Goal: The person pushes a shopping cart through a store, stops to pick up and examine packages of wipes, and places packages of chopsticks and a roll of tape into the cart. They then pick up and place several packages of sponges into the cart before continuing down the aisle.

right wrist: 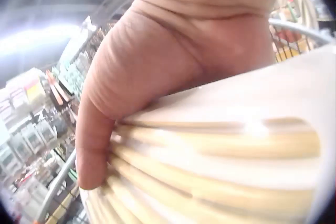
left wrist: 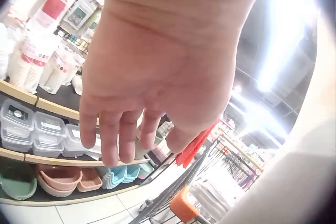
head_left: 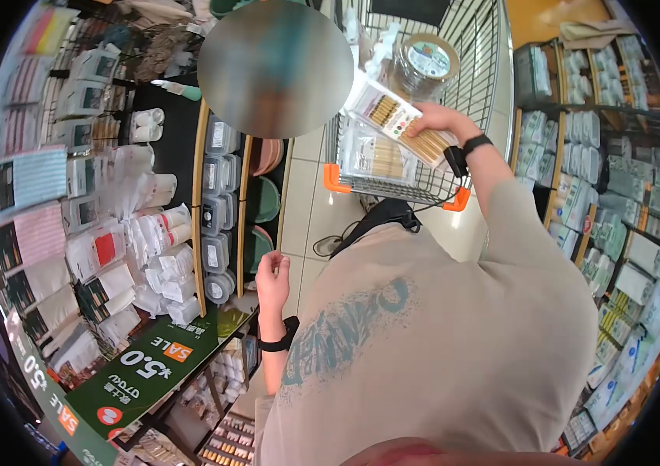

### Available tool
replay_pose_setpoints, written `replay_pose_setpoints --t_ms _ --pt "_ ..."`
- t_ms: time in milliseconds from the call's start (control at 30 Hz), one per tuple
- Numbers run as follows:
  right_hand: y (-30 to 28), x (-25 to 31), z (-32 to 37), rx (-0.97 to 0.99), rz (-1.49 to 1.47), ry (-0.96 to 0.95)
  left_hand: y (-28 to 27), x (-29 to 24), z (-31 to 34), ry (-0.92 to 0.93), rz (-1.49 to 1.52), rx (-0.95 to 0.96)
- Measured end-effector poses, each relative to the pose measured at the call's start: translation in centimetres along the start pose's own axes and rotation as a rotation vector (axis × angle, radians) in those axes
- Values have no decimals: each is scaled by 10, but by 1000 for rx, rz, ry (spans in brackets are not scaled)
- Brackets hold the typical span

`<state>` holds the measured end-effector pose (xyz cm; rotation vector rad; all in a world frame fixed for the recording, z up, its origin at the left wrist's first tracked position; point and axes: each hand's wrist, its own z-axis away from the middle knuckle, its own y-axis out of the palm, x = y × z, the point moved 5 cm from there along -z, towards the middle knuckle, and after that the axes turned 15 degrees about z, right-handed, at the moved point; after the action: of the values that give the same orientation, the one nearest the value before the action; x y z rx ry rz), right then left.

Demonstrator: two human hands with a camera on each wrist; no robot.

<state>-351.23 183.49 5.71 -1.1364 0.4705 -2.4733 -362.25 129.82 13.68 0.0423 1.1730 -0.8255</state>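
Pack (head_left: 397, 123): white, printed, with tan sticks side by side in a window; held by right hand (head_left: 440, 119) over cart (head_left: 335, 179).

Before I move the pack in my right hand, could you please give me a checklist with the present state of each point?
1. Grip by right hand: ok; it holds the pack of wooden sticks, thumb lying across it.
2. Left hand free: ok; it holds nothing.
3. Held pack over the shopping cart: ok, as the head view shows.
4. Cart free of other goods near the held pack: not ok; a second stick pack lies there, partly covered by it in that view.
5. Held pack clear of the round item with a green label: cannot tell; they appear very close.
6. Held pack properly sealed: cannot tell.
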Motion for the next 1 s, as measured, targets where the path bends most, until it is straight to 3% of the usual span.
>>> replay_pose_setpoints --t_ms 33,133,200,367,567,700,767,800,900,1000 --pt "-10 27 26 -58 -103 -33 -6 -1 2 25 61 -15" --pt "-27 38 53 -243 -139 -83 -27 9 10 49 198 -64" --pt "-29 86 87 -362 -165 -194 -32 23 15 48 311 -39" --pt "9 176 100 -237 -430 -413 -47 28 33 74 560 51" --pt "121 327 84 19 -264 -518 -67 27 45 197 895 104" --pt "233 423 85 353 -124 -574 -93 26 68 291 1312 20" --pt "300 442 67 477 -28 -676 -102 35 77 367 1417 -36" --pt "323 456 69 436 180 -683 -108 38 82 363 1485 -250" --pt "372 493 89 361 590 -663 -134 64 111 310 1642 -404" --pt "413 497 94 441 511 -663 -149 78 140 328 1652 -470"
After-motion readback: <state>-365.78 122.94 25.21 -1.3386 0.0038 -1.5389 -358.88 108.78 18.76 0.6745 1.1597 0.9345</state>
